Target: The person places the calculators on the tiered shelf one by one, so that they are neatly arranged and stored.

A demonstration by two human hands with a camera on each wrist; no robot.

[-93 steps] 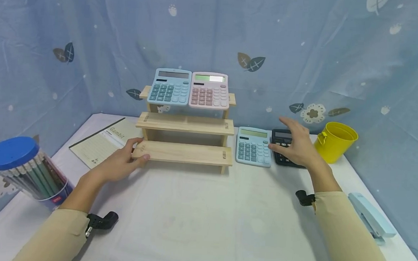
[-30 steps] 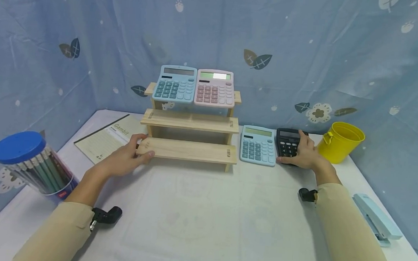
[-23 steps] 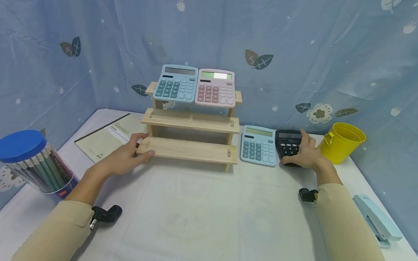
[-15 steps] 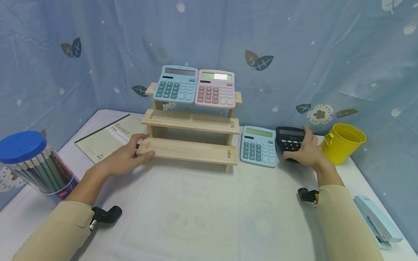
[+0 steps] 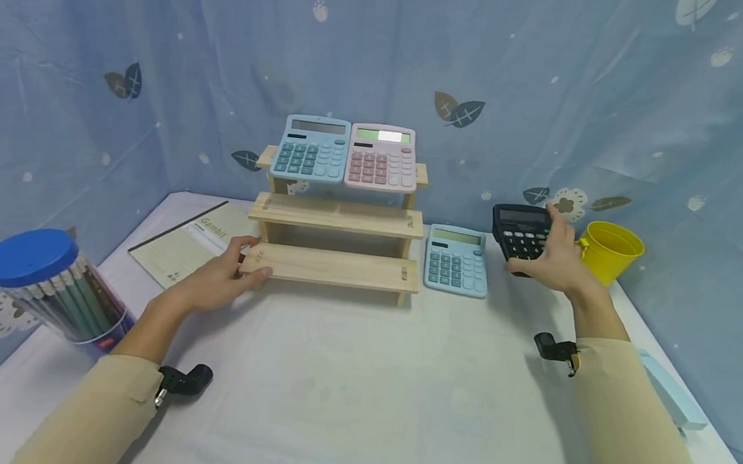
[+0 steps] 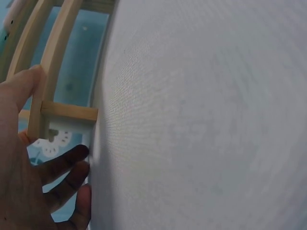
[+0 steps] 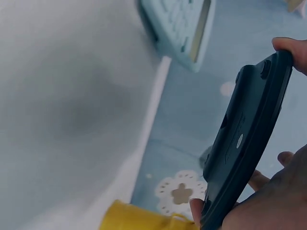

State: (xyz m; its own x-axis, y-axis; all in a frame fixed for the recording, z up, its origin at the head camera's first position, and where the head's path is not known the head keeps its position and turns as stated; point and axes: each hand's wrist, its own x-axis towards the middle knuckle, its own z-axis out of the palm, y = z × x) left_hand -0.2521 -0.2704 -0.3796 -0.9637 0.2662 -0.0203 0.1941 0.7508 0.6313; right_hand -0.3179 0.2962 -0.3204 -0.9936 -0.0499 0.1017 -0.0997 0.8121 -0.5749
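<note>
In the head view, my right hand point(image 5: 564, 264) grips a black calculator point(image 5: 520, 232) by its right side, thumb at the lower edge and a finger at the top. The right wrist view shows the calculator's underside point(image 7: 240, 134), off the table. My left hand point(image 5: 211, 282) pinches the left end of the lowest board of a three-tier wooden rack point(image 5: 331, 266); the thumb point(image 6: 29, 79) lies on that board and the other fingers spread beside it. A blue calculator point(image 5: 310, 150) and a pink calculator point(image 5: 382, 159) rest on the top tier. Another blue calculator point(image 5: 456, 262) lies right of the rack.
A yellow bucket point(image 5: 608, 250) stands behind the right hand. A light blue stapler point(image 5: 674, 392) lies beyond the right sleeve, partly covered. On the left are a Gambit notepad point(image 5: 185, 245) and a blue-lidded tub of pencils point(image 5: 54, 298). A patterned blue curtain point(image 5: 382, 62) encloses the white table.
My right hand has come down onto the black calculator, drawn it slightly right, then lifted it off the table. The left hand has stayed at the rack's end.
</note>
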